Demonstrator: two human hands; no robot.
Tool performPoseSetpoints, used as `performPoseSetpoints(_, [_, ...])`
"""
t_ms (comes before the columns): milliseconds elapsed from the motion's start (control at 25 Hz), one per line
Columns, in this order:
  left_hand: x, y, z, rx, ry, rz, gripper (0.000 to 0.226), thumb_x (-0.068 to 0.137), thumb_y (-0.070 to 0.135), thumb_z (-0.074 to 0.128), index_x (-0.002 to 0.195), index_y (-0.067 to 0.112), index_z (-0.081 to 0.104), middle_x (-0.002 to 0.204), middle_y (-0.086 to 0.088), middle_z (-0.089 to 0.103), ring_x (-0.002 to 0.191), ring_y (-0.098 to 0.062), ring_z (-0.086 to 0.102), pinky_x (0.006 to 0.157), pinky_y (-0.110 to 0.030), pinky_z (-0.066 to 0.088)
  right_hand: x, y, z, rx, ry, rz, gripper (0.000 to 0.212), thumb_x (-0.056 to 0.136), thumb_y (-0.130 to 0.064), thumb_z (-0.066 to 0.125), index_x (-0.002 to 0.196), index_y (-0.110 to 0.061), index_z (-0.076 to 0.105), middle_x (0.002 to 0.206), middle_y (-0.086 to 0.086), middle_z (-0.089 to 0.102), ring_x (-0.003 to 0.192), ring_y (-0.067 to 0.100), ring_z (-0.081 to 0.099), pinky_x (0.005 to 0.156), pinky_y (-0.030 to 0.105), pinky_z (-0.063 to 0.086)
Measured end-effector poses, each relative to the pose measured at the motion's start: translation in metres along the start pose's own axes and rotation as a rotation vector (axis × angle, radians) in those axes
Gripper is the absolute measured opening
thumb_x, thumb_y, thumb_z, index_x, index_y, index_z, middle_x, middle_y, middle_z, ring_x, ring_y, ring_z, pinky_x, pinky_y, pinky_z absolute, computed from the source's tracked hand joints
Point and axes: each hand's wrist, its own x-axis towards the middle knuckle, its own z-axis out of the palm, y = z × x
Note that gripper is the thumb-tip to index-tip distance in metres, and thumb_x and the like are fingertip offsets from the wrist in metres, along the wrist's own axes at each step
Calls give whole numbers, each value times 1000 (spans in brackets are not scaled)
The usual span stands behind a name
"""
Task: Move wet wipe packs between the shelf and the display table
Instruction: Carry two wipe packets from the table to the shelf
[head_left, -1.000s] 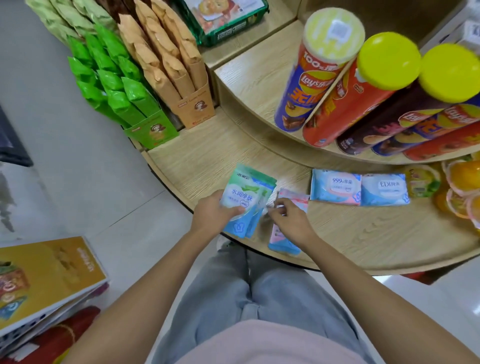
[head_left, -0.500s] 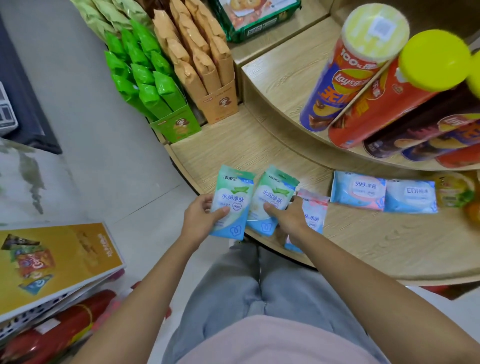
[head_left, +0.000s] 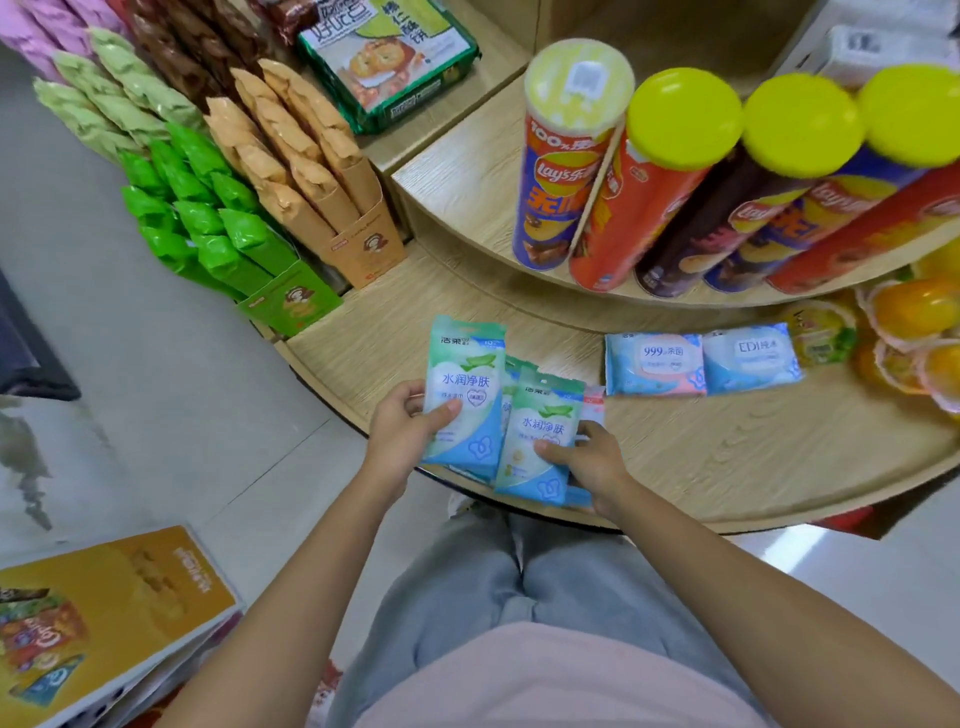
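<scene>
Fingers (head_left: 405, 389) curled on both sides: left hand (head_left: 400, 436) pinching one green-blue wet wipe pack (head_left: 465, 395), right hand (head_left: 595, 462) pinching a second pack (head_left: 540, 441) with more tucked behind, count unclear, all held over the front rim of the display table (head_left: 727, 467). Keep thumbs flat on the likely slick film, separate the stack before release, then lay each flat beside the two blue packs (head_left: 655, 364) lying on the wood. Further back: upper tier (head_left: 467, 182) with chip cans (head_left: 563, 171), fruit cups (head_left: 914, 317) right, snack packets (head_left: 218, 234) left, pale floor (head_left: 156, 415).
</scene>
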Motion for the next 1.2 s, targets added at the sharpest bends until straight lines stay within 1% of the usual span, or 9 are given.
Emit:
performPoseSetpoints(120, [5, 14, 30, 75, -147, 50, 27, 79, 9, 73, 102, 11, 59, 105, -16, 69, 84, -27, 68, 82, -43, 55, -10, 2, -31, 49, 94, -46, 44, 71, -4, 78, 106, -5, 50, 104, 16, 61, 88, 29, 63, 76, 43, 56])
performPoseSetpoints(320, [4, 35, 80, 292, -437, 100, 25, 80, 8, 71, 101, 9, 59, 103, -15, 70, 83, -28, 68, 81, -43, 55, -62, 22, -82, 386, 232, -143, 43, 77, -10, 74, 114, -4, 52, 106, 13, 69, 78, 20, 70, 64, 32, 60])
performPoseSetpoints(440, [-16, 34, 109, 445, -651, 113, 28, 80, 8, 71, 105, 9, 57, 105, -13, 69, 88, -28, 68, 84, -43, 55, -112, 73, -88, 619, 483, -163, 35, 80, -10, 72, 110, -10, 55, 101, 8, 70, 74, 15, 71, 64, 33, 59])
performPoseSetpoints(520, [-36, 26, 132, 539, -798, 169, 26, 81, 8, 70, 103, 12, 57, 98, -6, 69, 80, -17, 68, 76, -33, 56, -148, 114, -75, 781, 632, -116, 32, 82, -9, 69, 110, -9, 53, 97, 5, 69, 75, 17, 69, 59, 27, 57])
performPoseSetpoints(640, [-82, -8, 169, 708, -1022, 187, 28, 82, 6, 68, 107, 9, 55, 91, 0, 67, 72, -7, 65, 65, -20, 55, -198, 185, -42, 1033, 828, -13, 34, 83, -9, 68, 113, -7, 52, 97, 4, 68, 77, 17, 67, 59, 27, 53])
performPoseSetpoints(800, [-160, -72, 217, 991, -1335, 209, 30, 82, 8, 70, 108, 2, 58, 105, -15, 69, 83, -21, 68, 76, -34, 55, -251, 264, -10, 1324, 1086, 54, 38, 81, -10, 70, 115, -5, 53, 97, 5, 69, 77, 17, 69, 61, 30, 56])
performPoseSetpoints(880, [-203, -107, 236, 1064, -1444, 232, 34, 82, 7, 69, 112, -3, 56, 106, -18, 68, 80, -22, 66, 74, -33, 55, -270, 297, 0, 1438, 1172, 66, 42, 80, -11, 71, 118, -4, 52, 102, 9, 69, 79, 20, 69, 60, 31, 58])
performPoseSetpoints(1040, [-288, -182, 254, 1181, -1575, 201, 32, 81, 8, 71, 110, 4, 56, 98, -11, 69, 80, -23, 68, 74, -36, 57, -309, 359, -3, 1584, 1296, 82, 40, 79, -7, 72, 114, -3, 54, 98, 10, 69, 72, 17, 71, 58, 29, 59])
performPoseSetpoints(1200, [-359, -257, 257, 1269, -1647, 179, 31, 81, 8, 71, 108, 5, 58, 96, -10, 70, 71, -16, 68, 59, -23, 57, -367, 423, -42, 1601, 1406, 49, 37, 79, -5, 71, 113, -4, 55, 100, 13, 69, 71, 16, 70, 56, 26, 57])
